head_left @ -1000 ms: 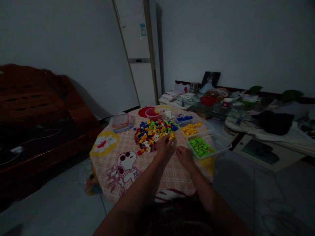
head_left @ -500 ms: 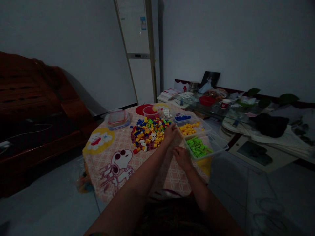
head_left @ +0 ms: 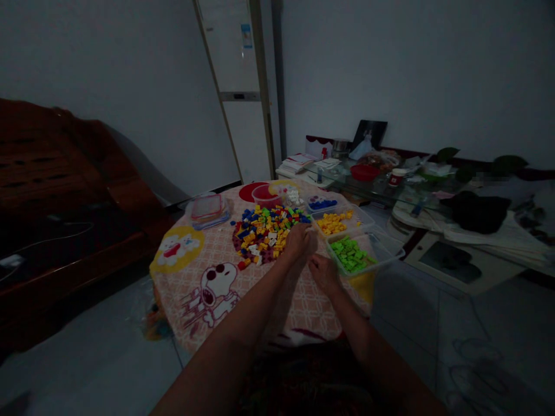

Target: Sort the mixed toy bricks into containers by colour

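Observation:
A pile of mixed building bricks (head_left: 264, 230) in yellow, blue, red, green and white lies on the round table (head_left: 260, 289). My left hand (head_left: 299, 240) is over the pile's right edge, its fingers pressed together; what they hold, if anything, is too small to tell. My right hand (head_left: 323, 271) is closed just left of the green brick tray, and its contents are hidden too. Beside the hands stand clear trays with green bricks (head_left: 350, 254), yellow bricks (head_left: 333, 223) and blue bricks (head_left: 323, 204).
Stacked clear lids (head_left: 207, 209) lie at the table's left. Behind the pile are a clear round tub (head_left: 266, 196) and white bricks (head_left: 295, 198). A cluttered glass shelf (head_left: 368, 188) stands beyond, and a wooden bench (head_left: 65, 219) is at the far left.
My left hand has shifted slightly down beside the pile's edge, its fingers still together. My right hand has moved slightly to the right. The camera view has shifted a little.

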`<state>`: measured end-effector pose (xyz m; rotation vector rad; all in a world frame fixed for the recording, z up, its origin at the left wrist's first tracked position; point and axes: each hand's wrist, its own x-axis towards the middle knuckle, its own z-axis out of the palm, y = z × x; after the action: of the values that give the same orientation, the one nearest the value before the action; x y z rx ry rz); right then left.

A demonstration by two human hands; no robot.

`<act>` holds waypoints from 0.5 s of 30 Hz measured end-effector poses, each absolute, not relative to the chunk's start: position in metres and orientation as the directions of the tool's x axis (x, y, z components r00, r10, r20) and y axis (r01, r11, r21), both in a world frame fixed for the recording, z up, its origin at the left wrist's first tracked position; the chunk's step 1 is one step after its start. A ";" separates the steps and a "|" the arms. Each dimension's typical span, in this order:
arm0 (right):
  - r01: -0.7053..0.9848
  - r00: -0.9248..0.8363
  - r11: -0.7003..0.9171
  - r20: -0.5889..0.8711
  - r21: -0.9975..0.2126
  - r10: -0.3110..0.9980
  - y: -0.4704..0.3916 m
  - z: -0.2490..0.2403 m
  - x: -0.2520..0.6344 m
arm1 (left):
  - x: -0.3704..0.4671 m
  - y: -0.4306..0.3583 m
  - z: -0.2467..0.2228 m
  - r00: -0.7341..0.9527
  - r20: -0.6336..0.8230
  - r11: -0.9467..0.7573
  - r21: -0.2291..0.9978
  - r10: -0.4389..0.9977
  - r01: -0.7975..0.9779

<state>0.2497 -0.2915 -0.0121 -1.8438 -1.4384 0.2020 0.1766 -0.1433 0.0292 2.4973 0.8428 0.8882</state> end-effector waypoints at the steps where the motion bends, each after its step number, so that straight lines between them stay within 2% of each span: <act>1: 0.761 0.353 -0.068 0.324 -0.645 0.878 -0.293 -0.013 0.249 | 0.185 -0.146 0.033 0.658 0.445 -0.781 0.486 0.607 0.392; 5: 0.777 0.336 -0.061 0.332 -0.626 0.882 -0.301 -0.016 0.247 | 0.215 -0.151 0.046 0.754 0.333 -0.811 0.387 0.566 0.438; 8: 0.773 0.343 -0.073 0.319 -0.630 0.883 -0.303 -0.017 0.246 | 0.226 -0.150 0.054 0.781 0.291 -0.832 0.262 0.552 0.490; 12: 0.793 0.334 -0.066 0.342 -0.605 0.878 -0.303 -0.017 0.244 | 0.233 -0.143 0.067 0.859 0.254 -0.895 0.083 0.445 0.439; 15: 0.801 0.324 -0.072 0.328 -0.595 0.888 -0.303 -0.016 0.243 | 0.243 -0.134 0.076 0.897 0.168 -0.913 0.045 0.408 0.407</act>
<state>0.2428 -0.3032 -0.0159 -1.8818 -1.4915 0.1558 0.2431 -0.1336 0.0756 3.0514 0.6551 0.2733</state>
